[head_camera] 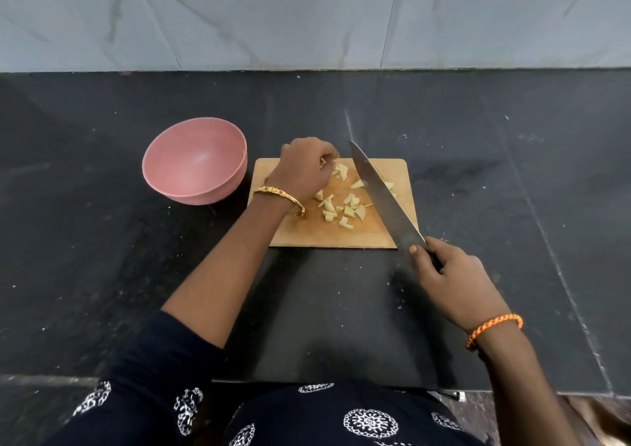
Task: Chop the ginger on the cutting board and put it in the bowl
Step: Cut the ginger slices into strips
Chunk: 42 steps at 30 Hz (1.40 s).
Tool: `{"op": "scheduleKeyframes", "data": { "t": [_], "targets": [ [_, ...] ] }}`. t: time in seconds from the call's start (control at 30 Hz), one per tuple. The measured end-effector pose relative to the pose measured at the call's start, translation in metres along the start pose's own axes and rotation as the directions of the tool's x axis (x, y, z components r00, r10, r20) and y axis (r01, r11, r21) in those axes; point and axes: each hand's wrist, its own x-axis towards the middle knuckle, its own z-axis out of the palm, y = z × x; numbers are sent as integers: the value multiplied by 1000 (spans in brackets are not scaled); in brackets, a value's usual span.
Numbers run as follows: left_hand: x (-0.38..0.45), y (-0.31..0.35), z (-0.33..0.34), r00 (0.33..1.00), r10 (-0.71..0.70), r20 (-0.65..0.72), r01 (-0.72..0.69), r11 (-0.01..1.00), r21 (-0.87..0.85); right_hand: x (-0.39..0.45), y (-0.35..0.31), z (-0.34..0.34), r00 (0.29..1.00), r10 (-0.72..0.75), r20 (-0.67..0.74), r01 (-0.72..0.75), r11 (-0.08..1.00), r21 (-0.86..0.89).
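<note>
The left hand (304, 169) pinches ginger pieces (341, 203) at the far edge of the wooden cutting board (307, 232); the right hand (454, 278) grips the chef's knife (382, 196). The pink bowl (194, 160) stands just left of the board.

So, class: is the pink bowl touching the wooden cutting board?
Apart. The head view shows a strip of dark counter between the pink bowl and the wooden cutting board.

A pale wooden cutting board (327, 234) with a smooth, matt face lies on a dark stone-like counter (102, 257), dull and speckled with pale flecks. Left of the board, a pink bowl (195, 162) looks like matt plastic, with a soft sheen inside. Across the board's right side, a knife (382, 196) has a grey metal blade, faintly shiny. Behind the board rises a wall (307, 15) of smooth, grey-veined marble-look tile.
</note>
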Motion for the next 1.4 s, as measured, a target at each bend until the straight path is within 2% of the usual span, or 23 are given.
{"op": "scheduleKeyframes", "data": {
  "t": [0.03,0.1,0.13,0.2,0.27,0.33,0.37,0.4,0.43,0.5,0.57,0.7,0.83,1.03,1.2,1.4],
  "targets": [
    [-4,8,1,997,21,-69,-28,995,-99,-1,2,1,1000,2,-10,-1,999,37],
    [-12,26,4,985,-42,-165,-16,940,-340,-2,6,2,1000,0,-30,4,990,138],
    [-15,34,7,982,-115,-149,38,895,-445,-3,7,3,999,2,-35,4,983,183],
    [-18,46,14,972,-236,-11,185,786,-590,-3,8,4,999,15,-39,-5,969,249],
    [-18,50,19,953,-276,123,276,629,-727,-3,10,6,998,53,-29,-40,944,328],
    [-18,51,18,943,-301,141,281,496,-822,-2,10,6,996,85,-5,-76,915,395],
    [-18,49,16,941,-318,119,272,494,-826,-2,10,6,995,96,3,-88,906,414],
    [-18,46,15,941,-325,95,266,534,-803,-3,11,6,994,110,0,-100,900,424],
    [-18,42,12,947,-313,68,260,626,-735,-4,13,6,992,128,-12,-111,896,430],
    [-19,33,10,972,-227,56,227,862,-454,-4,18,5,985,166,-46,-130,892,434],
    [-21,29,13,985,-154,83,167,968,-187,-3,23,5,981,185,-62,-145,904,403],
    [-15,34,23,999,-29,41,28,999,20,-2,25,7,978,199,-70,-167,933,318],
    [-1,40,36,977,84,198,-114,983,143,1,20,9,979,190,-78,-164,950,265],
    [10,36,38,983,28,181,-48,993,109,8,17,5,980,184,-82,-158,956,249],
    [4,25,33,1000,12,24,-15,991,135,11,13,6,982,169,-89,-149,969,196],
    [0,29,36,995,-74,-68,74,997,-2,19,-2,14,991,81,-103,-70,992,101]
  ]
}}
